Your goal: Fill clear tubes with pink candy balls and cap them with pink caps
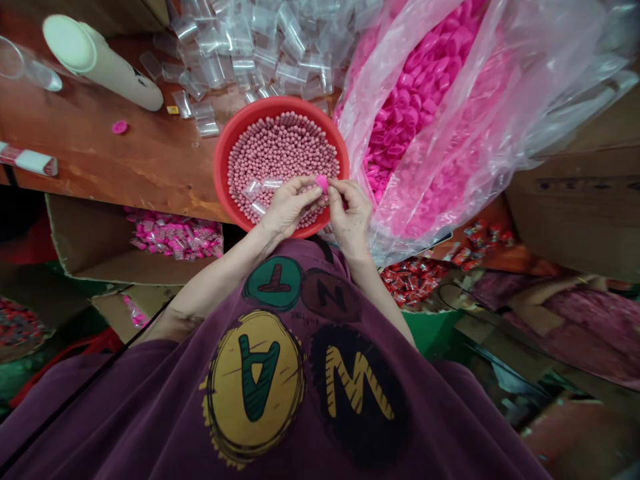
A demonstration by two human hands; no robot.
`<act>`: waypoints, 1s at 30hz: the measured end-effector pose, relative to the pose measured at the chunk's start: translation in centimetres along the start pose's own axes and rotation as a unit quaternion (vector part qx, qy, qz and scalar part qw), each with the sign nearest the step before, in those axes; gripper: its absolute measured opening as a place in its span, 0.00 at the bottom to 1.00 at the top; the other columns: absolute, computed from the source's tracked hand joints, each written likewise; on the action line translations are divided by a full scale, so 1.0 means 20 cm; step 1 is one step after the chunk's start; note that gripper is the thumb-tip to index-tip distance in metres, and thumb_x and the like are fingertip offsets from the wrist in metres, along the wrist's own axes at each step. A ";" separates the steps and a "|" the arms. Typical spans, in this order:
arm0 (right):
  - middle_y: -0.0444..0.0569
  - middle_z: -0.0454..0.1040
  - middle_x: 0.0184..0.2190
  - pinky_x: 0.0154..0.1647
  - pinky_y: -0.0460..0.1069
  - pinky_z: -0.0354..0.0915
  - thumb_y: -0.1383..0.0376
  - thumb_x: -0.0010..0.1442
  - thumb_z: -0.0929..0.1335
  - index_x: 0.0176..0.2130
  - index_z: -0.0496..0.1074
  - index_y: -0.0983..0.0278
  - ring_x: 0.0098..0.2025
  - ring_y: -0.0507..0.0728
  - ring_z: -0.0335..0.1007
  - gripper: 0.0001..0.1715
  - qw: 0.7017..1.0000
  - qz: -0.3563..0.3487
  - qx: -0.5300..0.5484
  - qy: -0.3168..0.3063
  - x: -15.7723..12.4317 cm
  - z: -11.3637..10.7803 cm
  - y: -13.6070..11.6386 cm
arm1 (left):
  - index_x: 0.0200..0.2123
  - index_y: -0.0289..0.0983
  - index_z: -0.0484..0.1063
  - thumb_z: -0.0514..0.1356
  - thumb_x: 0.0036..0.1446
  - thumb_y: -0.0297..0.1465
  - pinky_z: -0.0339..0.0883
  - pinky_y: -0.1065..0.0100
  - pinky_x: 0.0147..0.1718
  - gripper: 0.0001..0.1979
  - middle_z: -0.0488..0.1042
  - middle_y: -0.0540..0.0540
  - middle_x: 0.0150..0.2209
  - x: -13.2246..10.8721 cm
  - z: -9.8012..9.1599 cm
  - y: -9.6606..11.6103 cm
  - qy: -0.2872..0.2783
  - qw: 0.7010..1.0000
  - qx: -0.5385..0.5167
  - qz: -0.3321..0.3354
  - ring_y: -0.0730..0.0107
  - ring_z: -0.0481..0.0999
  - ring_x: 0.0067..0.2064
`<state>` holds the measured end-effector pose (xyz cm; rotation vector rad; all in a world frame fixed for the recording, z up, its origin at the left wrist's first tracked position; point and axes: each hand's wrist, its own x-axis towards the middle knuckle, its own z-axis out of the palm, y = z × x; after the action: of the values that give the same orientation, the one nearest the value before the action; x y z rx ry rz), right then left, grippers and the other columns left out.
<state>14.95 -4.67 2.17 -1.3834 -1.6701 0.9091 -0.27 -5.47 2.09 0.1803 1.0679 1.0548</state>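
Note:
Over the right front part of a red bowl point(218, 157), both hands meet at a small bright pink cap point(321, 182). My left hand point(286, 208) is closed, with thumb and fingertips on the cap's left side. My right hand point(351, 217) pinches at its right edge. Whether a clear tube sits under the cap is hidden by the fingers. Small round pink beads point(283, 150) fill the bowl. A few clear plastic tubes point(259, 208) lie on the beads beside my left hand.
Clear tubes point(245, 50) are heaped behind the bowl. A plastic bag of pink caps point(410, 107) stands at the right. On the left are a white cylindrical container point(107, 63) and a loose pink cap point(119, 127). Below the table edge, a cardboard box point(90, 240) holds filled pink-capped tubes point(175, 233).

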 end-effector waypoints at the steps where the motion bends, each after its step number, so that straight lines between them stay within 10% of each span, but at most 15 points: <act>1: 0.50 0.85 0.45 0.55 0.60 0.80 0.49 0.79 0.67 0.50 0.84 0.56 0.48 0.59 0.82 0.20 1.000 -0.012 -0.012 -0.006 0.00 -0.01 -0.01 | 0.44 0.36 0.79 0.74 0.63 0.27 0.79 0.73 0.41 0.09 0.83 0.50 0.36 0.00 0.01 0.00 0.003 1.000 0.000 -0.004 0.76 0.82 0.34; 10: 0.52 0.80 0.59 0.66 0.67 0.77 0.49 0.79 0.63 0.62 0.78 0.53 0.62 0.63 0.78 0.22 0.992 -0.010 0.010 -0.124 -0.01 -0.05 0.07 | 0.42 0.36 0.77 0.74 0.62 0.26 0.76 0.74 0.38 0.09 0.81 0.51 0.35 0.00 -0.03 0.03 0.016 0.999 0.044 0.002 0.77 0.80 0.33; 16: 0.51 0.77 0.52 0.50 0.61 0.84 0.37 0.74 0.67 0.68 0.67 0.52 0.44 0.58 0.79 0.35 0.989 0.114 0.077 -0.063 -0.04 0.03 0.19 | 0.41 0.35 0.80 0.76 0.56 0.25 0.73 0.74 0.35 0.11 0.82 0.51 0.33 0.01 -0.07 0.07 0.005 0.991 0.128 0.026 0.77 0.77 0.30; 20: 0.54 0.76 0.53 0.60 0.66 0.80 0.51 0.76 0.67 0.64 0.70 0.58 0.53 0.63 0.78 0.24 0.989 0.030 -0.037 -0.140 -0.03 0.03 0.09 | 0.38 0.35 0.81 0.75 0.56 0.22 0.75 0.72 0.40 0.09 0.82 0.50 0.32 0.01 -0.05 0.07 0.038 0.992 0.124 0.011 0.73 0.80 0.35; 24: 0.61 0.71 0.58 0.66 0.72 0.74 0.58 0.63 0.76 0.67 0.64 0.64 0.63 0.71 0.71 0.39 0.971 -0.011 -0.171 -0.166 -0.02 0.08 0.03 | 0.37 0.35 0.79 0.73 0.59 0.21 0.74 0.72 0.38 0.07 0.81 0.51 0.31 -0.01 -0.02 0.04 0.091 0.992 0.092 -0.001 0.75 0.79 0.31; 30: 0.61 0.74 0.52 0.60 0.70 0.75 0.60 0.56 0.78 0.61 0.66 0.67 0.57 0.72 0.73 0.38 0.950 -0.018 -0.255 -0.181 -0.06 0.19 0.10 | 0.34 0.35 0.75 0.69 0.62 0.19 0.71 0.74 0.31 0.09 0.78 0.53 0.26 -0.06 0.00 0.03 0.137 0.987 0.057 -0.056 0.77 0.76 0.26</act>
<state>12.49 -5.77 -1.42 -1.5756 -2.3240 0.7714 -0.71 -6.08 3.07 0.0662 1.3712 0.9347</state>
